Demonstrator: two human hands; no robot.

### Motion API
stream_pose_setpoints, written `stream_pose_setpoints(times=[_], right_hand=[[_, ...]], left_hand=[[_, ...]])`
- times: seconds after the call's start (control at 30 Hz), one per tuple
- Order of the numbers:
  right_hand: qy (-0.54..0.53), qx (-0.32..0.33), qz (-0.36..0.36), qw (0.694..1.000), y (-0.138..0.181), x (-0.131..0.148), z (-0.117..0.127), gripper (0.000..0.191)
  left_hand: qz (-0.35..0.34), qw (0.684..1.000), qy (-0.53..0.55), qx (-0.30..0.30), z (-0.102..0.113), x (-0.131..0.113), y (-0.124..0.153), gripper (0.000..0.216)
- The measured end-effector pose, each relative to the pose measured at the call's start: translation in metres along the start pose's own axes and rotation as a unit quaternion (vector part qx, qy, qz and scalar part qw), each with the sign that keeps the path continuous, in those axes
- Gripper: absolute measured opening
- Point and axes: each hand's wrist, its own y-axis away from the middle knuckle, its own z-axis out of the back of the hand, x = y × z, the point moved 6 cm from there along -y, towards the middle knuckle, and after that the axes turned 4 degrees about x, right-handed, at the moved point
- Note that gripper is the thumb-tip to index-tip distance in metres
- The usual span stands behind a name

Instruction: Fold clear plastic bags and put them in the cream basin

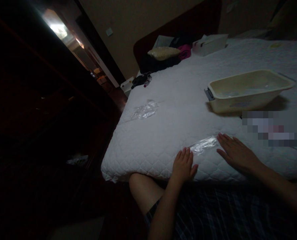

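Observation:
A folded strip of clear plastic, shiny and creased, lies on the white quilted bed cover. My left hand rests at its left end, palm down, fingers stretched out with the thumb apart. At the strip's right end lies my right hand, flat with the fingers extended. Both hands touch the plastic or the cover right beside it; I cannot tell exactly which. A second piece of crumpled clear plastic is spread on the bed farther to the left.
A cream plastic bin with grey handles stands at the right of the bed. Toward the headboard are a white box, a beige pillow and a pink roll. A blurred-out patch covers something near my right hand.

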Motion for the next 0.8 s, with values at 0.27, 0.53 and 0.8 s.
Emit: stream_pose_setpoints(times=[0.27, 0.53, 0.8], right_hand=[[-0.006, -0.083, 0.016, 0.996, -0.007, 0.033, 0.038, 0.068], [-0.069, -0.068, 0.167, 0.981, -0.031, 0.114, 0.022, 0.065], [-0.071, -0.012, 0.137, 0.988, -0.028, 0.092, -0.021, 0.064]], left_hand=[[0.009, 1.000, 0.007, -0.026, -0.001, 0.000, 0.001, 0.058], [0.004, 1.000, -0.004, -0.014, -0.004, 0.000, 0.001, 0.059], [0.004, 1.000, 0.000, -0.017, -0.002, -0.001, 0.000, 0.058]])
